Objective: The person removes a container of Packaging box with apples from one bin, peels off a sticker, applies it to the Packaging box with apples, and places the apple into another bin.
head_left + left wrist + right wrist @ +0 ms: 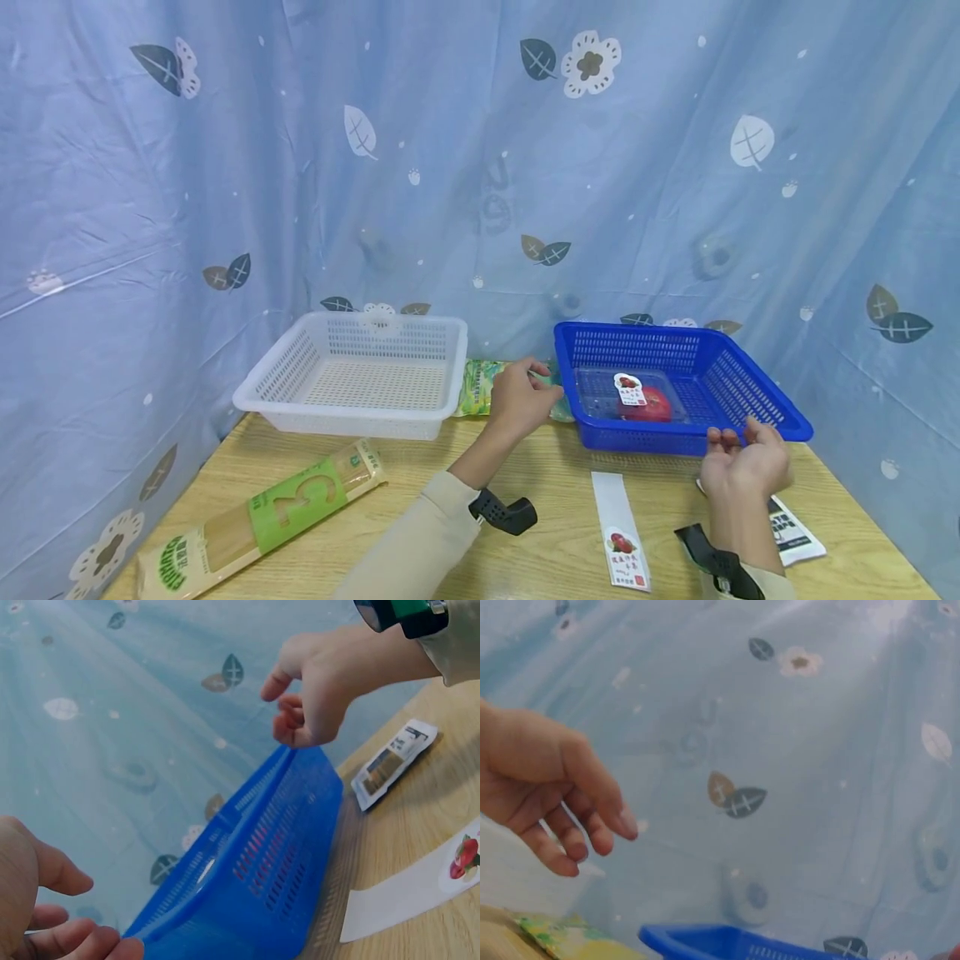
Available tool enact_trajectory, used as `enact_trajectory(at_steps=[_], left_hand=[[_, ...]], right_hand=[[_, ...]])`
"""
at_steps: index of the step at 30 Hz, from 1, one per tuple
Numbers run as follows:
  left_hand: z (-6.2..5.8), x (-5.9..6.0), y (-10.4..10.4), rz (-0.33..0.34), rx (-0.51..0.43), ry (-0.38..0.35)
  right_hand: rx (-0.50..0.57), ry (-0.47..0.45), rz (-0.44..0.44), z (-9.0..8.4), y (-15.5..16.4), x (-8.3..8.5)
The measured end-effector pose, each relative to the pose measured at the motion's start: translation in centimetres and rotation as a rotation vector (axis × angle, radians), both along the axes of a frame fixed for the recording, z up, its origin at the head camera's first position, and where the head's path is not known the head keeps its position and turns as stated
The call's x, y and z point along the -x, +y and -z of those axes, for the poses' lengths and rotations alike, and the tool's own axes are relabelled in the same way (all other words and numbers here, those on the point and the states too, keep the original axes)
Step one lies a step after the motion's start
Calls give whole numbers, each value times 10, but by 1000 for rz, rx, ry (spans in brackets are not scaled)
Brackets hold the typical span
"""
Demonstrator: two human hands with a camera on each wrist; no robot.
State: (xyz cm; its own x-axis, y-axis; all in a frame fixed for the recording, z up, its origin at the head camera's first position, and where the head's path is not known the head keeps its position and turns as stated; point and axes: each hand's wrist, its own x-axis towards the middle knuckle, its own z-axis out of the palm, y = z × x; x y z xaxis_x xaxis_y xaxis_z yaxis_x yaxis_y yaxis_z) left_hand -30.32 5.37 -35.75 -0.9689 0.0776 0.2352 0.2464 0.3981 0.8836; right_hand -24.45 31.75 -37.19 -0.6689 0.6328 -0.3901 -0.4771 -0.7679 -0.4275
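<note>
My left hand [534, 380] reaches between the two baskets and lies over a green packet [477, 388], fingers loosely curled, fingertips at the packet. In the left wrist view its thumb and fingers [71, 934] stay apart with nothing between them. My right hand [738, 435] hovers at the front rim of the blue basket [757, 408], palm turned inward, fingers relaxed and holding nothing, as the right wrist view [592, 832] confirms. In the blue basket lies a clear box with a red fruit [647, 403] and a label.
A white basket [348, 417] stands left of the packet. A long noodle pack [262, 517] lies at the front left of the wooden table [555, 483]. A white label strip [621, 533] and a black-and-white sachet [797, 527] lie near my right wrist. Blue curtain surrounds the table.
</note>
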Motion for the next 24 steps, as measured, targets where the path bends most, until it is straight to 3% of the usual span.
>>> enact_trajectory(at_steps=[7, 17, 24], left_hand=[[7, -8, -19, 57, -147, -18], [23, -20, -44, 42, -247, -31], [25, -26, -54, 67, -349, 2]], right_hand=[[-27, 89, -60, -16, -16, -4], [-78, 192, -142, -31, -49, -9], [-208, 205, -167, -37, -68, -12]])
